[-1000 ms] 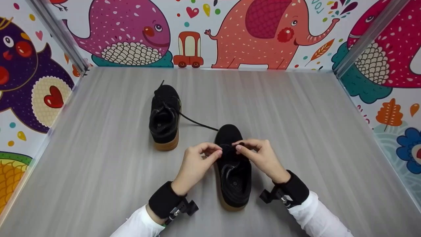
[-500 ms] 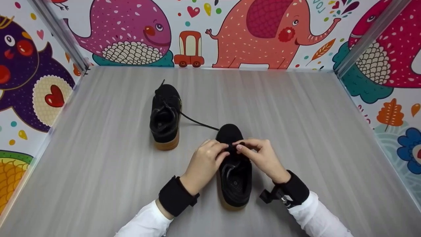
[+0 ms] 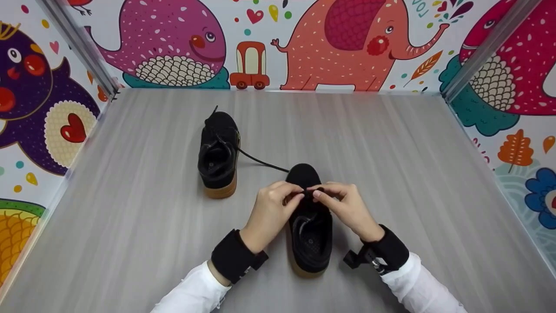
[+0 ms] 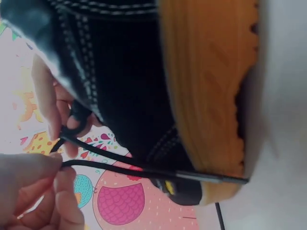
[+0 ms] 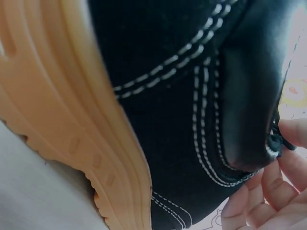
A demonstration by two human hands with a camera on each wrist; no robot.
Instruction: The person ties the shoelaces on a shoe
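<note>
Thumb and forefinger of the left hand (image 3: 271,208) pinch a black lace (image 4: 110,166), and just opposite, fingertips almost meeting theirs, the right hand (image 3: 349,208) nips a loop (image 4: 81,114) of it! Thin cord, this: next to no weight, limp, should bend any way it's asked, and it could slip through a lazy pinch. Best hold, I'd say, is close in by the loop, finger pads pressed flat, well back from the stiff-looking tip (image 4: 223,179) that hangs beyond the left fingertips, across the sole (image 4: 201,105).

Straight under both sets of fingertips, the black shoe (image 3: 309,226)! Upright, heel nearer the wrists, toe just past the hands. The upper looks like soft cloth, bound to give under a push; the sole looks thick and firm. Light enough for one hand, by my judgement, but a sideways tug might skid it over the smooth grey surface (image 3: 391,143); heel or sole edge would be the sturdy place to steady it.

Ahead of the left hand and off to its left, well apart, the second shoe (image 3: 218,155), a dark strand (image 3: 263,163) running from its side to the nearer toe.
</note>
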